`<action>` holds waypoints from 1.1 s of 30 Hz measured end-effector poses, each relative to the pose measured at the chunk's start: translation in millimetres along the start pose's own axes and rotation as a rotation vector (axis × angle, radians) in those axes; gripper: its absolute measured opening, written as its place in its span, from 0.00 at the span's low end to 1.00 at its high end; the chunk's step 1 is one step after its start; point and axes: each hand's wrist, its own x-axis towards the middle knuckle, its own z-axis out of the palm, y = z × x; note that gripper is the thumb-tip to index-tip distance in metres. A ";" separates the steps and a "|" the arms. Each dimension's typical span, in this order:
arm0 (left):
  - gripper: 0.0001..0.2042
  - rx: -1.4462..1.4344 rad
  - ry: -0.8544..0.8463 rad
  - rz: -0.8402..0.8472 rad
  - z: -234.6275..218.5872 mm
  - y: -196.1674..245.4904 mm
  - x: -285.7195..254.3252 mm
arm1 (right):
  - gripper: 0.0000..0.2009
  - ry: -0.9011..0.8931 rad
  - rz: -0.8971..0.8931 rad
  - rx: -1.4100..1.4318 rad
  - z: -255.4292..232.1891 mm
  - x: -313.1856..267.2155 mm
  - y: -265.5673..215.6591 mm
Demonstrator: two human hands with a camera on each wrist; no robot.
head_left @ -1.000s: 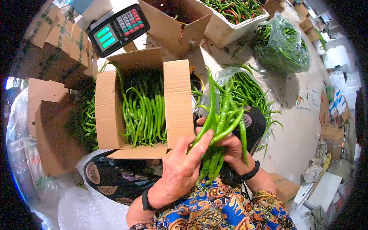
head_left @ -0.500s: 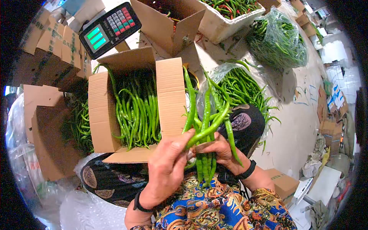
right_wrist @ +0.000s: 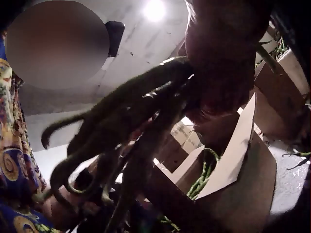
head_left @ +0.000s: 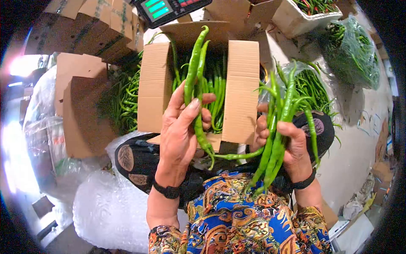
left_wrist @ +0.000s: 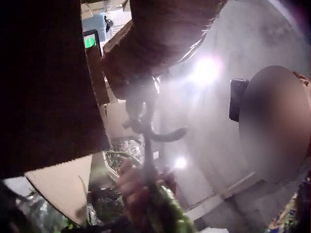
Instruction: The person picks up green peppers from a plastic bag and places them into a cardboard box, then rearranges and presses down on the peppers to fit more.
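A heap of peppers lies at nine o'clock of the cardboard box; at the box's seven o'clock the left hand pinches long green peppers; at the left hand's three o'clock the right hand grips a bunch of peppers, with bagged peppers at one o'clock beyond

This looks like a packing room or storeroom for fresh produce. In the head view, printed cartons stand stacked between 10 and 11 o'clock, and a digital scale with a lit green display sits toward 12. Just below the scale, an open carton holds green peppers. A white foam box of peppers stands between 1 and 2 o'clock, a plastic bag packed with more at 2. Bubble wrap spreads between 7 and 8.
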 end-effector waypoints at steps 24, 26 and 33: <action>0.15 0.132 0.120 0.036 3.2 -13.4 22.7 | 0.28 0.057 -0.016 -0.317 21.7 0.5 -26.2; 0.15 0.698 0.106 0.134 -8.7 -18.7 33.0 | 0.27 0.063 -0.028 -0.309 22.3 2.2 -23.4; 0.15 1.222 -0.016 0.619 23.1 -7.7 -13.4 | 0.17 0.245 -0.124 -0.050 14.3 10.4 -24.8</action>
